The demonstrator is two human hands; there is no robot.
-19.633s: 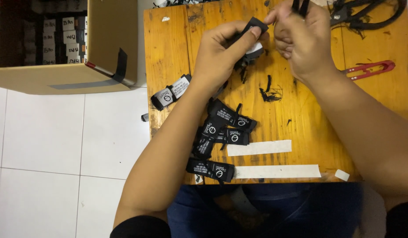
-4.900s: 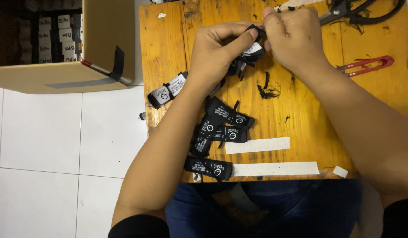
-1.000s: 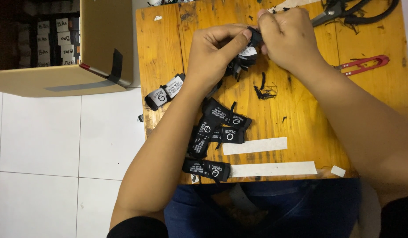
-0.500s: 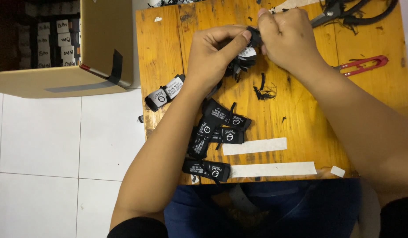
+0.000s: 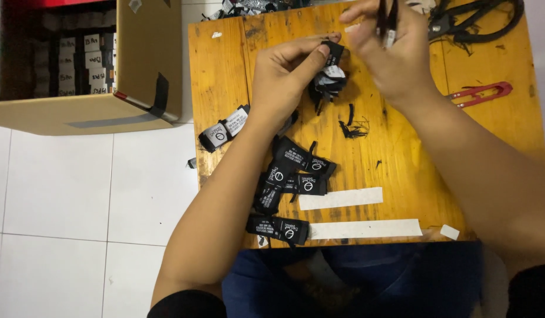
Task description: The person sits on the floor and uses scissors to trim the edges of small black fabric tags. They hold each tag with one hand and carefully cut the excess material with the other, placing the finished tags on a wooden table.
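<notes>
Left hand: the left hand point(image 5: 287, 76), upper middle of the frame, pinches a small black label point(image 5: 333, 52) between thumb and forefinger, fingers closed on it.
Bundle: a small clump of black and white labels point(image 5: 328, 82) sits just under that pinch, on the table, touching the hand's fingers.
Right hand: the right hand point(image 5: 396, 50), top centre-right, is blurred; its fingers are drawn together around a thin dark strip point(image 5: 383, 17) that stands upright out of them.
Table: wooden table point(image 5: 461, 153), orange-brown, filling the right half of the frame.
Loose labels: black woven labels point(image 5: 296, 174) lie overlapping at lower centre, 1 more point(image 5: 277, 228) near the bottom edge, another point(image 5: 224, 128) at the left edge.
White strips: 2 white strips point(image 5: 367, 228), 1 above the other, lower centre.
Thread scraps: black thread bits point(image 5: 352, 126) below the hands.
Snips: red thread snips point(image 5: 479, 93) at right; black scissors point(image 5: 473, 20) upper right.
Box: cardboard box point(image 5: 137, 70), upper left, on white floor tiles point(image 5: 60, 194).
</notes>
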